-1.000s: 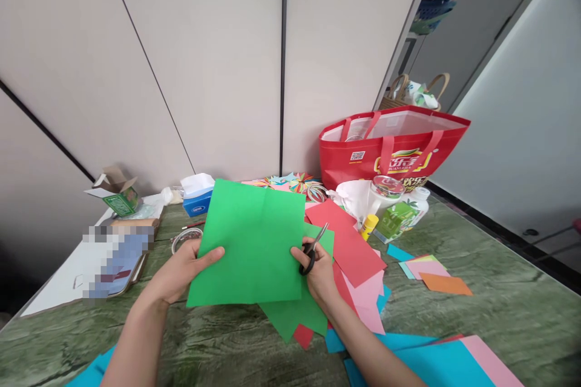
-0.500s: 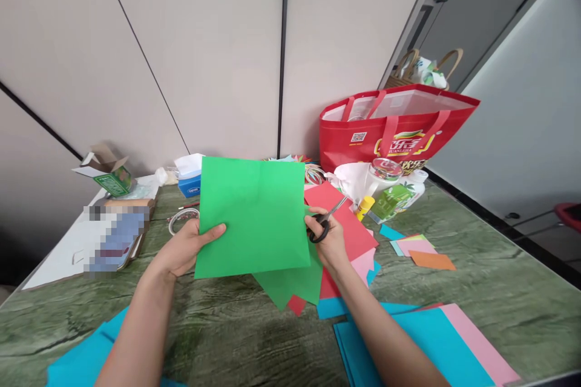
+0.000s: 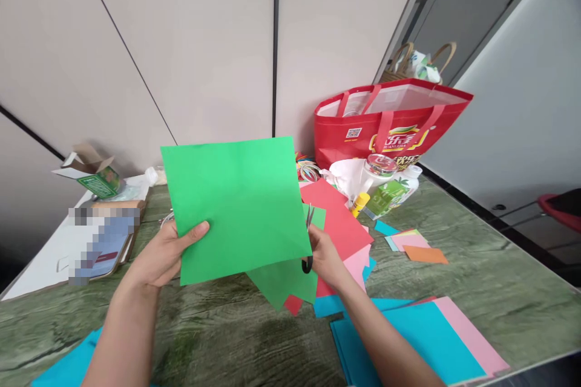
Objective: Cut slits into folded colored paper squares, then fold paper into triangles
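- The worktop (image 3: 218, 338), a green wood-grain surface, stretches below my left hand (image 3: 157, 257) and my right hand (image 3: 325, 260).
- The red bag (image 3: 342, 145) stands beyond my right hand, against the wall.
- The green sheet (image 3: 236, 211) is up in front of me, between my hands and tilted, its near edge overlapping looser green paper (image 3: 284, 287) below. I judge it very light, smooth and fairly stiff for paper, though it would bend if gripped at one corner alone and crease under a hard squeeze. Best hold: a gentle pinch near the left edge, thumb flat, with the opposite edge steadied.
- The blue sheets (image 3: 422, 341) lie near my right forearm, closer to me than my right hand; the red sheet (image 3: 338, 217) lies just beyond that hand.
- My left hand pinches the green sheet by its lower left edge — thumb on the face towards me, fingers hidden behind.
- My right hand is curled around the scissors at the sheet's right edge; I cannot tell whether its fingertips also nip the paper.
- The scissors (image 3: 307, 264) have dark handles, and their blades point upward beside that edge — keep the tips off the paper's face.
- The yellow tube (image 3: 361, 204) lies beyond my right hand.
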Demonstrator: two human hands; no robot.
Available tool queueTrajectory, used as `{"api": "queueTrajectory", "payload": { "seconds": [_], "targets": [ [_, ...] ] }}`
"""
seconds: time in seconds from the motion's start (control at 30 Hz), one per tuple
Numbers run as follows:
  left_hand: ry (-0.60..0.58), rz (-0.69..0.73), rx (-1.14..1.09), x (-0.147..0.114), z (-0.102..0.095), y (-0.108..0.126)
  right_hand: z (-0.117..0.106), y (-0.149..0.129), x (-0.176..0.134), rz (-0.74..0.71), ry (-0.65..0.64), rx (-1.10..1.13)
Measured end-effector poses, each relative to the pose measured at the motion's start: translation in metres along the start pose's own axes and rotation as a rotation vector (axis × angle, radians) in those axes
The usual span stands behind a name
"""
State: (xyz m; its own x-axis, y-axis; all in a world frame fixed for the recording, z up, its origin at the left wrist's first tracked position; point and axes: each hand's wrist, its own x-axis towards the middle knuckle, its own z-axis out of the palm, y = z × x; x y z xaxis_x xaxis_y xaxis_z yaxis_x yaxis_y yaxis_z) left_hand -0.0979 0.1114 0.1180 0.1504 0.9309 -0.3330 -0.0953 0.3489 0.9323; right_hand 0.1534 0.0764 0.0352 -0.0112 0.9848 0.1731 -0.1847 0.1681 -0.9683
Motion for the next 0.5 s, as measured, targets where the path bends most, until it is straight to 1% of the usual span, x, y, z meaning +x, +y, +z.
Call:
{"api": "queueTrajectory", "payload": {
  "seconds": [0.1, 0.2, 0.3, 0.33, 0.4, 0.47, 0.5],
  "targets": [
    [0.001, 0.01, -0.019, -0.003, 0.002, 0.003, 0.003, -0.007, -0.005, -0.029, -0.097, -0.072],
    [0.029, 0.015, -0.015, -0.006, 0.002, 0.006, 0.003, -0.013, -0.008, -0.033, -0.119, -0.1],
    [0.04, 0.007, -0.015, -0.007, 0.002, 0.006, 0.004, -0.014, -0.008, -0.01, -0.123, -0.064],
    [0.043, 0.008, -0.019, -0.007, 0.002, 0.006, 0.004, -0.013, -0.007, 0.01, -0.104, -0.044],
    [0.078, 0.047, -0.037, -0.005, 0.002, 0.005, 0.004, -0.008, -0.006, 0.077, -0.007, 0.007],
    [0.17, 0.144, -0.073, -0.002, 0.005, 0.004, 0.005, 0.001, -0.007, 0.158, 0.097, 0.085],
    [0.235, 0.199, -0.09, -0.001, 0.006, 0.004, 0.007, 0.006, -0.008, 0.191, 0.108, 0.132]
  ]
}}
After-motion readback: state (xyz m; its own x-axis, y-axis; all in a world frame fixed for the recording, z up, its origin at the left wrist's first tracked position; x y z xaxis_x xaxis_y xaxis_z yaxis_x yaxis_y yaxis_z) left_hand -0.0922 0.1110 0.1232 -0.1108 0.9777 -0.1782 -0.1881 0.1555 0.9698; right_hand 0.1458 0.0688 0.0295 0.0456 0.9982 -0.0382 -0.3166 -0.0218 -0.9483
